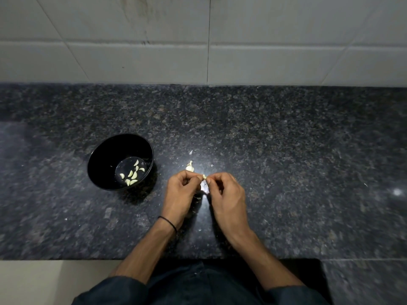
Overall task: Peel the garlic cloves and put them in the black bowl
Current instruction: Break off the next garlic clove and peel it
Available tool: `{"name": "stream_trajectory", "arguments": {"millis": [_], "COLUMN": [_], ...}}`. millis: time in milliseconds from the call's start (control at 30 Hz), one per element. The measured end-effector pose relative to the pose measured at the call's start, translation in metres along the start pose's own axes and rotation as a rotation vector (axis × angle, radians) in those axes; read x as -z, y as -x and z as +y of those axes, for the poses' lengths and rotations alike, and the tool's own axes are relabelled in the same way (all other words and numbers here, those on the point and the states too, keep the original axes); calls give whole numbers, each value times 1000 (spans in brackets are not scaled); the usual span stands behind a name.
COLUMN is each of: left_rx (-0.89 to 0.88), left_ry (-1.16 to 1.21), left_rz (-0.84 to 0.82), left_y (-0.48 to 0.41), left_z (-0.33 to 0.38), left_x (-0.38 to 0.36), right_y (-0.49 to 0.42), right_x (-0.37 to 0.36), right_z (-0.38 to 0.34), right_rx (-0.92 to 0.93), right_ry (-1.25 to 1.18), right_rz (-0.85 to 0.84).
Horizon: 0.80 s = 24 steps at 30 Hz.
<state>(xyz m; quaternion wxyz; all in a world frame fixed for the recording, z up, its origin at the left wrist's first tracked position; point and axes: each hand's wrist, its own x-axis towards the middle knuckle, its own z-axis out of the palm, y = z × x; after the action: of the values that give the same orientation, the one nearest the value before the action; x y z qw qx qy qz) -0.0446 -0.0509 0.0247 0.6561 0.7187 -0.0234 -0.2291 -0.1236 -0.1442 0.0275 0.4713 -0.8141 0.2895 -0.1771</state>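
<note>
While left grip (182, 190), right grip (226, 194) pinch clove (204, 176) | black bowl (105, 155) leftward | garlic piece (189, 167) beyond

A dark speckled granite bench (286, 139) runs along a wall (264, 40) of large pale tiles, glossy with light glare; pale floor (33, 282) shows below.

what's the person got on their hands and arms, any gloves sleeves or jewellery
No gloves: the left hand and right hand are bare, with no rings that I can make out. A thin black band circles the left wrist. The forearms are uncovered; the dark left sleeve and right sleeve end near the elbows.
</note>
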Motion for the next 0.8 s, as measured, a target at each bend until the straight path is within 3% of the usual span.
{"name": "stream_trajectory", "arguments": {"millis": [500,800], "left_rx": [-160,-163], "left_ry": [-42,12], "left_rz": [-100,-59], "left_y": [7,14], "left_z": [-7,-8], "left_x": [4,1], "right_y": [-4,0], "right_x": [-3,-5], "right_z": [1,3], "right_rx": [-386,-328], "right_ry": [-578,-477], "right_rz": [-74,-70]}}
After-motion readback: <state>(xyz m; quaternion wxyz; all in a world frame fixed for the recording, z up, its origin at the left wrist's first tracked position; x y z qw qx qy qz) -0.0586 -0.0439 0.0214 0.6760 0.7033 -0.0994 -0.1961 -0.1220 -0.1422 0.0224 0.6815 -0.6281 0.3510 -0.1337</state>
